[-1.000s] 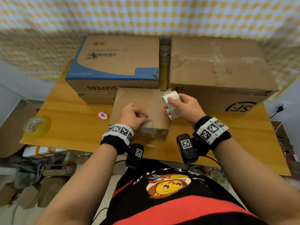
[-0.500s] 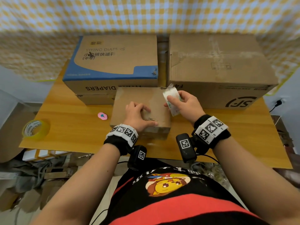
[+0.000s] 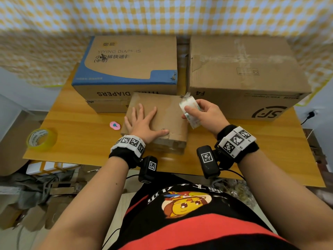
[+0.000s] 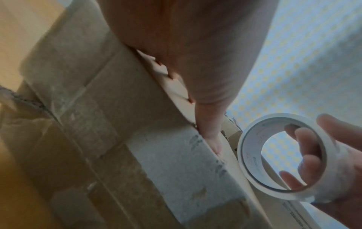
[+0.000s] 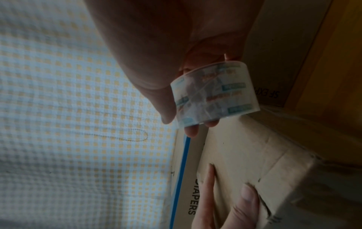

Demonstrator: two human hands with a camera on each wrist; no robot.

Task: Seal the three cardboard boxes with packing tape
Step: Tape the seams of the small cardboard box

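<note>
Pressing flat on the top of the small box [image 3: 162,112], the left hand [image 3: 144,121] is lying with its fingers straight and spread, the thumb stretching along the near edge of the lid. That box is sitting on the wooden table [image 3: 81,127] just in front of the person, its far side touching the blue-and-brown diaper box [image 3: 129,64]. The right hand [image 3: 205,114] is gripping a roll of clear packing tape [image 3: 190,110], thumb on the outer face and fingers curling through the core, as the left wrist view is showing; it is holding the roll in the air over the right edge of the small box. A loose end of tape is sticking up from the top of the roll. Behind it the big plain box [image 3: 243,69] with the black logo is standing at the right rear of the table, beside the diaper box. A second roll, yellowish [image 3: 40,139], is lying near the table's left edge, well apart from the hands, and a small pink thing [image 3: 114,125] is lying between it and the small box. A yellow-checked cloth [image 3: 162,13] is hanging behind the table.
</note>
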